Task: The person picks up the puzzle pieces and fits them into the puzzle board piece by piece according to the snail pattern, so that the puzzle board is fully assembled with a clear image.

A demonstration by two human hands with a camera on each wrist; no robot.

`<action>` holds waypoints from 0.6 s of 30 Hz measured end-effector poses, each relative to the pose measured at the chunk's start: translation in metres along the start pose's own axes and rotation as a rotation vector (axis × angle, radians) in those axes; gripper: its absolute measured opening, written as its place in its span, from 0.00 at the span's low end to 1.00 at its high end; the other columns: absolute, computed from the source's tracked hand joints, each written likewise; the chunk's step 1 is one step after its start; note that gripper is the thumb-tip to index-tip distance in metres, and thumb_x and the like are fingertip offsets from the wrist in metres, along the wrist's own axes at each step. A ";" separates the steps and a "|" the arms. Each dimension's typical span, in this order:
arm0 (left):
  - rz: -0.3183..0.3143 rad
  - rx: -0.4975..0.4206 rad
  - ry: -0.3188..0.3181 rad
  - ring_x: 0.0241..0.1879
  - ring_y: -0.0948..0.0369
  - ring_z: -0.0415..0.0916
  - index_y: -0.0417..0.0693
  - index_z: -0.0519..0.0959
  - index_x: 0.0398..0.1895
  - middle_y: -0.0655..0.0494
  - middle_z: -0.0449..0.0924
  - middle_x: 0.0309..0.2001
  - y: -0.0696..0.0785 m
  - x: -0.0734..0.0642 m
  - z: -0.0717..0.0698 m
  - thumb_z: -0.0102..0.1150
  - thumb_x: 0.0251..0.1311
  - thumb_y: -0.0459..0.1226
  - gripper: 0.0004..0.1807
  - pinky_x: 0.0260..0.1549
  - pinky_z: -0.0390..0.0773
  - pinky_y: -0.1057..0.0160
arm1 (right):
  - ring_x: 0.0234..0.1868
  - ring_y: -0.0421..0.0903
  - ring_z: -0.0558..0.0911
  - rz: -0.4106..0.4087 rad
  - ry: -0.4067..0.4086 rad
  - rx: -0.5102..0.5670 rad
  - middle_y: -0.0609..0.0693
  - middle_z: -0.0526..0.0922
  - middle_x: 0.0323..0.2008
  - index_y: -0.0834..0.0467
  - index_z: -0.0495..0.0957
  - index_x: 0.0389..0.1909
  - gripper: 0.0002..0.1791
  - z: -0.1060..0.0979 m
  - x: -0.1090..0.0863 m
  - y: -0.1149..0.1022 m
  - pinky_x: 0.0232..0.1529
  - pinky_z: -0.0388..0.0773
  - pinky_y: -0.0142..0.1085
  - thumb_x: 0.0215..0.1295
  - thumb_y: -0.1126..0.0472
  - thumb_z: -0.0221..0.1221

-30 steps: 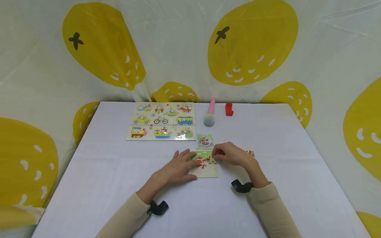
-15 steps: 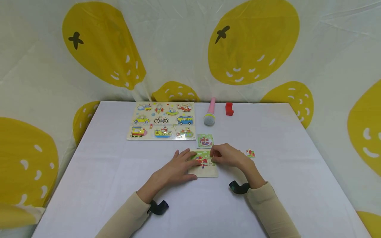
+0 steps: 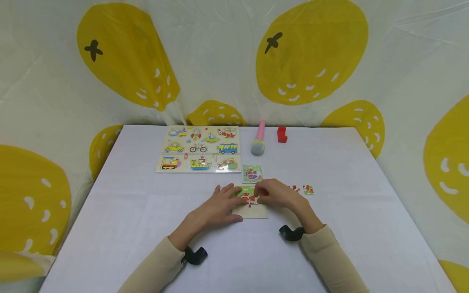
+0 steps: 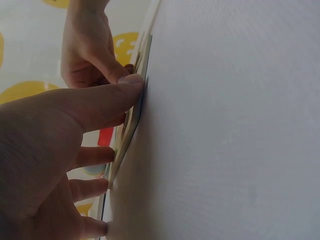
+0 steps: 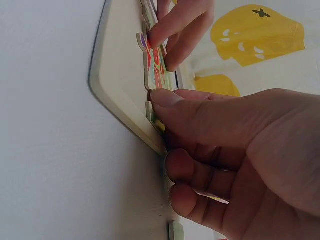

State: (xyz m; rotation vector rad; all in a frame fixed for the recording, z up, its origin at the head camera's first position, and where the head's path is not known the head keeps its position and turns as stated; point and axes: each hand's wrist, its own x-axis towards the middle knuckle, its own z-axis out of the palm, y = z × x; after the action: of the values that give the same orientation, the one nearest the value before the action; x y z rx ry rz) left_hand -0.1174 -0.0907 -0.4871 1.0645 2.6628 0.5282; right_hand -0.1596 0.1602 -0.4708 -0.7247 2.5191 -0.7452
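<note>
"Beginning closest, how did the left hand (image 3: pixel 216 205) lie?"

"Spread wide over the left side of the board (image 3: pixel 253 213), some fingers touching its set pieces (image 3: pixel 250 199), the thumb at the near edge."

"And the right hand (image 3: pixel 279 193)?"

"Narrow. Thumb and curled fingers held a piece (image 5: pixel 158 121) at the board's right side; the index tip was hidden in the right wrist view."

"Where was the board itself?"

"On the white cloth (image 3: pixel 366 236), between the hands, plain wood showing along its near strip."

"Past that?"

"Two loose pieces (image 3: pixel 308 189) just beyond the right wrist, then a card (image 3: pixel 253 173) just behind the board."

"Farthest?"

"A large puzzle (image 3: pixel 185 167) to the left, a pink microphone (image 3: pixel 258 142), and a red block (image 3: pixel 281 134) right of it."
</note>
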 end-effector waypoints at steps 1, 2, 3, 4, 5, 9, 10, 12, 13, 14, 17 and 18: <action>-0.001 0.000 -0.001 0.78 0.44 0.52 0.62 0.75 0.66 0.50 0.63 0.74 0.000 0.000 0.000 0.62 0.64 0.55 0.28 0.71 0.53 0.29 | 0.30 0.40 0.72 -0.002 0.003 -0.004 0.44 0.75 0.25 0.52 0.81 0.35 0.05 0.000 0.000 0.000 0.34 0.70 0.31 0.62 0.64 0.67; -0.001 -0.001 -0.002 0.78 0.44 0.52 0.62 0.75 0.66 0.50 0.63 0.74 0.000 0.000 -0.001 0.62 0.64 0.55 0.28 0.71 0.53 0.29 | 0.31 0.40 0.73 -0.003 0.007 -0.010 0.44 0.76 0.26 0.52 0.81 0.35 0.04 0.000 0.001 0.000 0.35 0.71 0.32 0.62 0.64 0.67; -0.002 0.000 -0.003 0.78 0.44 0.51 0.62 0.75 0.66 0.50 0.63 0.74 0.000 0.000 -0.001 0.62 0.64 0.55 0.28 0.71 0.53 0.29 | 0.32 0.41 0.73 -0.003 0.009 -0.012 0.44 0.77 0.27 0.52 0.81 0.35 0.04 0.000 0.001 -0.001 0.36 0.71 0.32 0.62 0.64 0.67; -0.001 -0.001 -0.003 0.78 0.44 0.51 0.61 0.75 0.66 0.50 0.63 0.74 0.001 0.000 -0.001 0.62 0.64 0.55 0.28 0.71 0.53 0.29 | 0.32 0.41 0.73 -0.001 0.013 -0.016 0.44 0.78 0.28 0.52 0.81 0.34 0.04 0.000 0.000 -0.001 0.37 0.71 0.32 0.62 0.63 0.67; -0.001 0.001 -0.005 0.78 0.44 0.51 0.61 0.75 0.66 0.50 0.63 0.74 0.001 0.000 -0.001 0.62 0.64 0.55 0.28 0.71 0.53 0.29 | 0.33 0.41 0.73 0.003 0.019 -0.017 0.44 0.78 0.29 0.52 0.81 0.34 0.05 0.000 0.000 -0.002 0.37 0.72 0.32 0.62 0.63 0.67; -0.002 0.005 -0.007 0.78 0.45 0.51 0.60 0.75 0.66 0.51 0.62 0.75 -0.001 -0.001 -0.002 0.62 0.64 0.55 0.28 0.71 0.54 0.29 | 0.33 0.42 0.73 0.023 0.039 -0.025 0.44 0.78 0.29 0.53 0.80 0.35 0.06 0.000 -0.001 -0.004 0.36 0.72 0.32 0.61 0.61 0.69; -0.003 0.003 -0.006 0.78 0.45 0.52 0.59 0.75 0.66 0.51 0.63 0.75 -0.001 -0.001 -0.002 0.62 0.64 0.55 0.29 0.71 0.54 0.30 | 0.32 0.42 0.73 0.024 0.044 -0.029 0.44 0.77 0.28 0.53 0.80 0.35 0.07 0.000 -0.001 -0.004 0.36 0.72 0.32 0.61 0.61 0.69; -0.011 0.001 -0.004 0.78 0.47 0.52 0.57 0.75 0.66 0.51 0.63 0.75 -0.003 0.000 -0.002 0.63 0.63 0.55 0.29 0.72 0.55 0.32 | 0.32 0.41 0.72 0.019 0.053 -0.034 0.44 0.76 0.27 0.54 0.80 0.35 0.07 0.000 -0.001 -0.004 0.35 0.71 0.32 0.61 0.61 0.69; -0.012 0.001 0.000 0.78 0.48 0.54 0.56 0.75 0.66 0.51 0.63 0.75 -0.004 0.000 -0.002 0.63 0.63 0.54 0.30 0.73 0.55 0.33 | 0.32 0.41 0.72 0.013 0.056 -0.035 0.44 0.76 0.27 0.54 0.80 0.35 0.07 0.000 -0.002 -0.005 0.35 0.71 0.32 0.61 0.61 0.69; -0.018 0.001 -0.001 0.77 0.49 0.55 0.55 0.75 0.66 0.51 0.63 0.75 -0.005 0.000 -0.002 0.64 0.63 0.54 0.30 0.73 0.56 0.35 | 0.32 0.41 0.72 0.009 0.058 -0.036 0.44 0.76 0.28 0.54 0.80 0.36 0.07 0.000 -0.002 -0.005 0.35 0.71 0.31 0.61 0.61 0.69; -0.051 -0.007 -0.002 0.76 0.51 0.58 0.53 0.74 0.67 0.51 0.63 0.75 -0.007 0.001 -0.003 0.66 0.61 0.53 0.32 0.75 0.60 0.44 | 0.33 0.41 0.73 0.011 0.064 -0.033 0.44 0.77 0.29 0.54 0.80 0.36 0.06 0.000 -0.004 -0.004 0.36 0.72 0.31 0.62 0.62 0.68; -0.063 -0.009 -0.004 0.75 0.52 0.59 0.52 0.74 0.68 0.51 0.62 0.75 -0.008 0.001 -0.003 0.66 0.61 0.53 0.33 0.75 0.61 0.46 | 0.33 0.41 0.73 0.014 0.066 -0.032 0.44 0.77 0.29 0.54 0.80 0.36 0.05 0.000 -0.004 -0.004 0.37 0.72 0.32 0.62 0.63 0.68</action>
State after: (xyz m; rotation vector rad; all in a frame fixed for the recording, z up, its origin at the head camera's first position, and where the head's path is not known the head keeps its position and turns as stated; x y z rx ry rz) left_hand -0.1237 -0.0961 -0.4874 0.9752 2.6773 0.5246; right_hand -0.1548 0.1598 -0.4675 -0.7034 2.5977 -0.7370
